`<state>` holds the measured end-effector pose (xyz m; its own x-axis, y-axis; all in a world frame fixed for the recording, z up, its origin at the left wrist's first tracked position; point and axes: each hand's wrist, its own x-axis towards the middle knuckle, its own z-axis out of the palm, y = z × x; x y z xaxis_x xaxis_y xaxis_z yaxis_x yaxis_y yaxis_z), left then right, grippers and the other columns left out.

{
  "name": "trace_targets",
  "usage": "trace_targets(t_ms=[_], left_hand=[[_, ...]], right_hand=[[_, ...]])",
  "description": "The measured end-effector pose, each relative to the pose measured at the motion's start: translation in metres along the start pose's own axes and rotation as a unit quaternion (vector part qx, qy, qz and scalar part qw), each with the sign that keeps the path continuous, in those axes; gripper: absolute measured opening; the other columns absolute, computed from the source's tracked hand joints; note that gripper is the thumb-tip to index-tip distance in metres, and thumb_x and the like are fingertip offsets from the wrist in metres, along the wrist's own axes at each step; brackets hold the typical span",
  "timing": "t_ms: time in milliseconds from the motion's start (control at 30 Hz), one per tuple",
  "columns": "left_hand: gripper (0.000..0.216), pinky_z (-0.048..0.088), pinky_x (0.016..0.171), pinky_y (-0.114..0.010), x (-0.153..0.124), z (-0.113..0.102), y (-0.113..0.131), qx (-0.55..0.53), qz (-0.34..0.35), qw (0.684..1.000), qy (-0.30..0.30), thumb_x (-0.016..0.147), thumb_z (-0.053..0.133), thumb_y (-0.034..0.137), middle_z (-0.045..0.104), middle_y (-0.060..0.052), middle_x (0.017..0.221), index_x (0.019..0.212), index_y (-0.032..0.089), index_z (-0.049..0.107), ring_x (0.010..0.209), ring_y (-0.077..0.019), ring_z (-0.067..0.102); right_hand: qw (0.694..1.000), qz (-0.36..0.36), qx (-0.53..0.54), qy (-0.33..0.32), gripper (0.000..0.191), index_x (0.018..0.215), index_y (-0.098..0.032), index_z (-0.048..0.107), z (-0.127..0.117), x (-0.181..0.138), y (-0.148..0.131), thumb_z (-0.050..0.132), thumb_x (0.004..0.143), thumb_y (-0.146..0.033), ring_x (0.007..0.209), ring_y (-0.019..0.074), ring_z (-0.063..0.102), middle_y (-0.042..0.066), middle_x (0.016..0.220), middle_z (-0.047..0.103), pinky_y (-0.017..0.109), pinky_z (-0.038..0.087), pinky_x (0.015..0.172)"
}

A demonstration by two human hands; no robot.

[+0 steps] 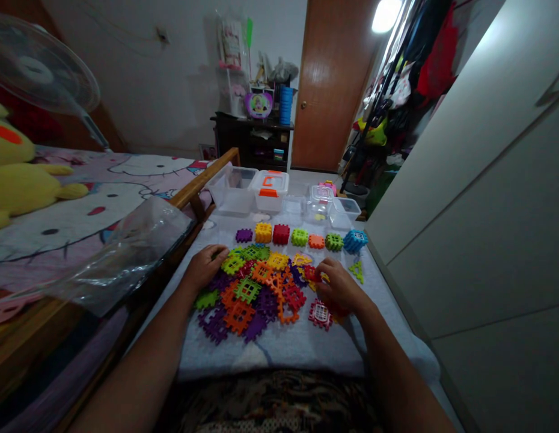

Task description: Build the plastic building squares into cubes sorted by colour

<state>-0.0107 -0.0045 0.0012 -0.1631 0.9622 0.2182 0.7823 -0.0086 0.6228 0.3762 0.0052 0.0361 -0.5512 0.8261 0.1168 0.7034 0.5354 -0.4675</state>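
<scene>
My left hand (206,266) rests at the left edge of a heap of plastic interlocking tiles, its fingers loosely curled with thumb and forefinger apart. Its fingertips are beside a lime green tile (233,263). At the heap's right side, the fingers of my right hand (336,281) are closed at a red tile (310,273), which they partly hide. Orange tiles (238,317) and purple tiles (215,323) lie jumbled in the heap. Just below my right hand are a red-and-white window tile (320,314) and more red and yellow pieces, partly covered.
Behind the heap runs a row of colour-sorted stacks, from a purple stack (244,235) to a blue stack (355,240). A green triangle (356,272) lies at right. Clear plastic boxes (234,189) stand farther back. A wooden rail (202,178) borders the left, a white cabinet (478,198) the right.
</scene>
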Motion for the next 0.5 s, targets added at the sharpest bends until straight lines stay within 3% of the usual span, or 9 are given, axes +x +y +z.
trace_targets(t_ms=[133,300,500], left_hand=[[0.05,0.046,0.094,-0.033,0.0,-0.001,0.002,0.003,0.002,1.0,-0.006,0.084,0.041,0.059,0.071,-0.008,0.104,0.096,0.019,0.068,0.1,-0.025,0.063],[0.051,0.046,0.095,-0.034,0.0,-0.002,0.003,0.002,-0.001,1.0,-0.006,0.083,0.041,0.06,0.071,-0.008,0.104,0.096,0.019,0.068,0.101,-0.0253,0.063],[0.049,0.046,0.095,-0.034,-0.001,-0.002,0.003,0.0,-0.003,1.0,-0.005,0.083,0.043,0.059,0.072,-0.008,0.105,0.096,0.019,0.069,0.1,-0.0252,0.064]], right_hand=[[0.998,-0.055,0.011,-0.034,0.016,0.098,-0.02,0.063,-0.007,-0.006,-0.017,0.063,0.082,-0.016,0.098,0.0202,0.052,0.007,0.107,0.057,0.034,0.043,0.088],[0.99,-0.104,-0.038,-0.086,0.026,0.101,-0.023,0.065,0.005,-0.009,-0.044,0.07,0.076,-0.018,0.102,0.023,0.049,0.006,0.106,0.057,0.037,0.04,0.091],[0.992,-0.099,-0.053,-0.065,0.007,0.09,-0.02,0.065,0.016,-0.01,-0.048,0.064,0.084,-0.019,0.095,0.0209,0.048,0.006,0.097,0.056,0.034,0.04,0.085]])
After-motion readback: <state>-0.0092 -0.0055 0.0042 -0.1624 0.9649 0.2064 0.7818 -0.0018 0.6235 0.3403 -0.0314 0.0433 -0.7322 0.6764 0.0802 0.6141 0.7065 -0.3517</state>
